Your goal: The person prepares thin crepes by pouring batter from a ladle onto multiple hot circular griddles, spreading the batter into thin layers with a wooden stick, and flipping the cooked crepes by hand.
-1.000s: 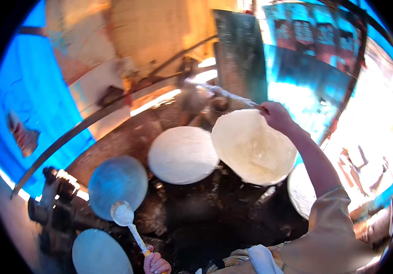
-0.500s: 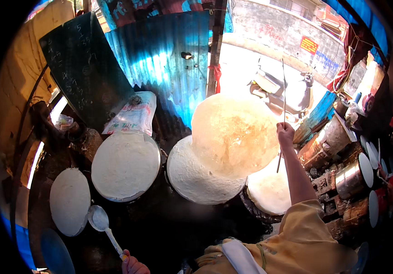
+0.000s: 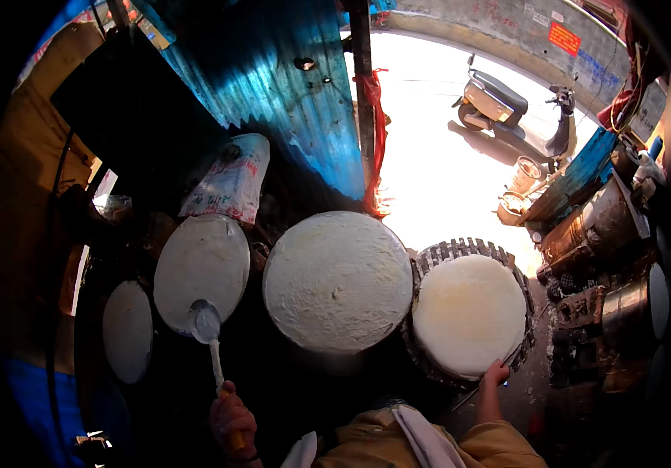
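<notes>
A metal ladle (image 3: pixel 204 318) is in my left hand (image 3: pixel 233 417), gripped by its long handle, its bowl over the front edge of a round griddle with a pale layer (image 3: pixel 199 264). My right hand (image 3: pixel 493 378) is low at the front edge of the rightmost disc, closed on a thin stick (image 3: pixel 464 398). That disc (image 3: pixel 468 312) carries a pale, slightly yellow sheet and sits on a dark notched ring. Between these stands a larger round white-coated griddle (image 3: pixel 335 281). A smaller pale disc (image 3: pixel 127 331) is at the far left.
Blue corrugated metal (image 3: pixel 289 117), a dark board (image 3: pixel 125 101) and a printed sack (image 3: pixel 226 179) stand behind the griddles. Beyond the opening are a parked scooter (image 3: pixel 499 105) and buckets (image 3: pixel 511 205). Drums and cylinders (image 3: pixel 624 308) line the right side.
The thin round sheet my right hand held up on the stick is gone from the air; that hand has dropped to the rightmost disc. The ladle has moved over a griddle. The view has swung round.
</notes>
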`<state>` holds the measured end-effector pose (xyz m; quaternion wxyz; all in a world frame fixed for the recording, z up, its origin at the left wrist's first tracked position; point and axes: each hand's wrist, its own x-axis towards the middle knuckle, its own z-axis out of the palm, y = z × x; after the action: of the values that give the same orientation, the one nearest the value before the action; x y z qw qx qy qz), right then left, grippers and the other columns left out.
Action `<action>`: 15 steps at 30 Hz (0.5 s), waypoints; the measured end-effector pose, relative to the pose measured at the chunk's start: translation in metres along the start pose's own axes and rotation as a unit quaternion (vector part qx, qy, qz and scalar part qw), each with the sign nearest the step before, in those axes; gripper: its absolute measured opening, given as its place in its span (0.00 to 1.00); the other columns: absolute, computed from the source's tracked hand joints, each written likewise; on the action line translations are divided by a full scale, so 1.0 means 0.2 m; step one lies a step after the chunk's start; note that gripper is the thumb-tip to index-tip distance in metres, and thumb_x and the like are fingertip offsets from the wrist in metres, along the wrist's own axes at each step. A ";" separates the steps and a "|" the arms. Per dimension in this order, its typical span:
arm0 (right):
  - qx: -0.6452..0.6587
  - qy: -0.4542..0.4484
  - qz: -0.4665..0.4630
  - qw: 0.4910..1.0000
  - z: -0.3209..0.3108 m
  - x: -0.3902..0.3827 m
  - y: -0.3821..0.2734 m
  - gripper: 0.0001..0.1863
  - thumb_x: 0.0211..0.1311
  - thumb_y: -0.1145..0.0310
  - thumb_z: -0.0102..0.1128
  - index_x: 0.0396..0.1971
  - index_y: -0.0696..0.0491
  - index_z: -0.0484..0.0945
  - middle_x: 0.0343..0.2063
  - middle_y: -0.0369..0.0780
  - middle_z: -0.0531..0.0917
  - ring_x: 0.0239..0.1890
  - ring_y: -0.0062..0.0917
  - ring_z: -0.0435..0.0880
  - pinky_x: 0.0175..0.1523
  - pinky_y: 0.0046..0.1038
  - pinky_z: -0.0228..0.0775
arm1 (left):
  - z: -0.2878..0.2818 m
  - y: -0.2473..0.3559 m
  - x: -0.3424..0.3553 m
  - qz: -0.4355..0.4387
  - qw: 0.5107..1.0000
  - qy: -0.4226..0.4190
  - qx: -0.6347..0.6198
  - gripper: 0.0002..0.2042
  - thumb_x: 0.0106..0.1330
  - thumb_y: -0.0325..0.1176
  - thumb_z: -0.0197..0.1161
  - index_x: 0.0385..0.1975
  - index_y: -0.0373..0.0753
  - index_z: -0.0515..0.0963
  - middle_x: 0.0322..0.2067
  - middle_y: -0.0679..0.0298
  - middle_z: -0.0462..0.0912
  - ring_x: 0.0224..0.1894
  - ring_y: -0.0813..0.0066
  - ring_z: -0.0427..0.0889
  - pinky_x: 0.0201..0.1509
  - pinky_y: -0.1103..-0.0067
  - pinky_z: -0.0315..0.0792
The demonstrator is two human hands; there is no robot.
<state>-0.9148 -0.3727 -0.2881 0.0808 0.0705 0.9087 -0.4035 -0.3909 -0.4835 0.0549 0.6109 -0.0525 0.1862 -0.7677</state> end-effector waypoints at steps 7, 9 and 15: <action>0.107 -0.208 -0.223 0.946 0.04 -0.42 -0.58 0.14 0.59 0.69 0.49 0.38 0.63 0.75 0.24 0.41 0.80 0.26 0.26 0.77 0.32 0.28 0.68 | -0.03 0.14 -0.44 0.090 0.994 -0.062 -0.016 0.18 0.69 0.31 0.37 0.54 0.26 0.58 0.15 0.70 0.64 0.13 0.88 0.66 0.21 0.86 0.70; 0.162 -0.401 -0.218 0.875 0.17 -0.86 -0.84 0.16 0.57 0.72 0.47 0.44 0.62 0.73 0.19 0.35 0.77 0.22 0.19 0.72 0.27 0.24 0.65 | -0.10 0.24 -0.63 0.098 0.988 -0.118 -0.022 0.18 0.70 0.33 0.34 0.55 0.28 0.59 0.15 0.70 0.64 0.14 0.85 0.67 0.21 0.85 0.70; 0.018 -0.772 -0.299 0.560 0.09 -2.03 -0.97 0.24 0.56 0.73 0.42 0.55 0.60 0.66 0.29 0.37 0.76 0.31 0.20 0.73 0.35 0.22 0.68 | -0.34 0.21 -1.43 0.346 0.923 -0.163 -0.033 0.16 0.70 0.35 0.40 0.55 0.36 0.59 0.21 0.69 0.65 0.19 0.83 0.66 0.21 0.84 0.64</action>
<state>-0.5534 -0.5403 -0.0767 0.6248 -0.5427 0.4607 -0.3207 -0.3017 -0.2027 0.0186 0.8587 -0.1294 0.1153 -0.4824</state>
